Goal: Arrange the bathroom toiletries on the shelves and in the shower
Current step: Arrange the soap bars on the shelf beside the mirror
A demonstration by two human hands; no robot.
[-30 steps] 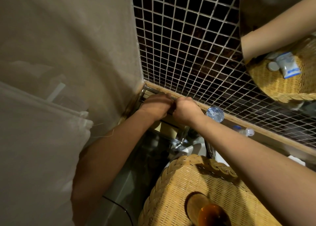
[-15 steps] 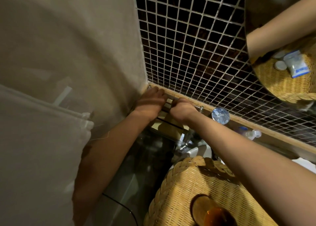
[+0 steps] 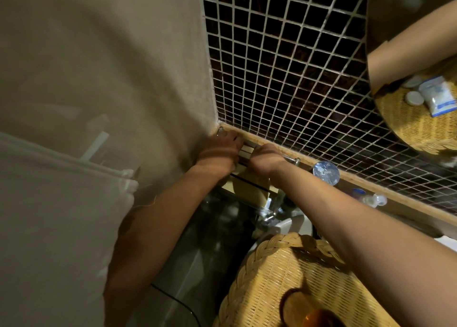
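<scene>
Right in the middle of the frame, both our hands are tucked into the corner where the plain beige wall [image 3: 103, 62] meets the dark mosaic tile wall [image 3: 284, 67]. Our left hand [image 3: 218, 151] is pressed up close to the corner with the fingers curled down over the back edge of a small shelf [image 3: 243, 184], and our right hand [image 3: 264, 159] sits just beside it, almost touching, knuckles up and fingers folded under. Honestly we can't tell if either hand is actually gripping something or just resting there, the fingertips are hidden. Between the two hands you can see a bit of pale boxy stuff [image 3: 247, 151], too dim to say what it is. Just right of the right wrist, along the wooden ledge [image 3: 385, 192] at the foot of the tiles, there's a clear round bottle cap [image 3: 325, 172], and further right a small pump bottle [image 3: 371, 198] lying on the same ledge. Lower center to lower right is a big woven basket [image 3: 267, 289] with an amber bottle [image 3: 319, 319] poking up at the bottom edge. Upper right is a mirror [image 3: 395, 10] reflecting an arm and the basket with a white-and-blue packet [image 3: 439, 96] and some small round lids inside.
</scene>
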